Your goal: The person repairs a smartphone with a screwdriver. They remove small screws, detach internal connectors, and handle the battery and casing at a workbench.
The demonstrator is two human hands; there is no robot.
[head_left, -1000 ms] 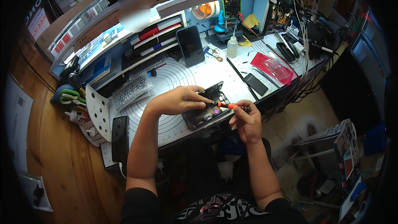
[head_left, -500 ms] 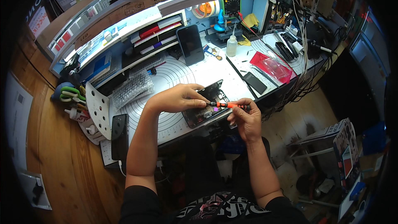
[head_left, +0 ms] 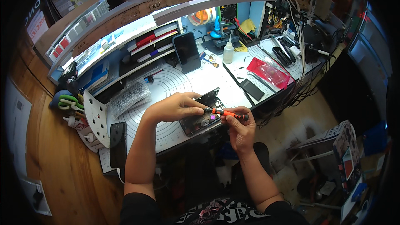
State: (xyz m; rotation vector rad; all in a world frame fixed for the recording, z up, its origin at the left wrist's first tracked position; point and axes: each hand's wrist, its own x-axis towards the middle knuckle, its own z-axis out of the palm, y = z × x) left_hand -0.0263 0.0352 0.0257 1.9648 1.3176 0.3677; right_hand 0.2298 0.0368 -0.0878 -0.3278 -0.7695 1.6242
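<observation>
A screwdriver [head_left: 231, 113] with an orange and black handle lies nearly level above an opened phone [head_left: 192, 126]. My right hand [head_left: 241, 130] is closed round the handle, near its back end. My left hand [head_left: 177, 106] has its thumb and a finger pinched at the screwdriver's tip end; whether a small part is between them cannot be made out. The phone rests at the mat's front edge, its inside parts bare and a dark panel [head_left: 211, 94] tilted up along its far side. Part of the phone is hidden under my left hand.
Beyond my hands a dark phone [head_left: 187, 52] stands upright on the ringed work mat [head_left: 166, 84]. Bubble wrap [head_left: 130, 98] and another phone [head_left: 118, 145] lie left. To the right are a dropper bottle [head_left: 228, 53], a small black phone [head_left: 251, 89] and a red pouch [head_left: 270, 73].
My right hand and the screwdriver have shifted slightly left and down in the picture, and the handle tilts more. My left hand stays at its tip end. The whole view has moved a little.
</observation>
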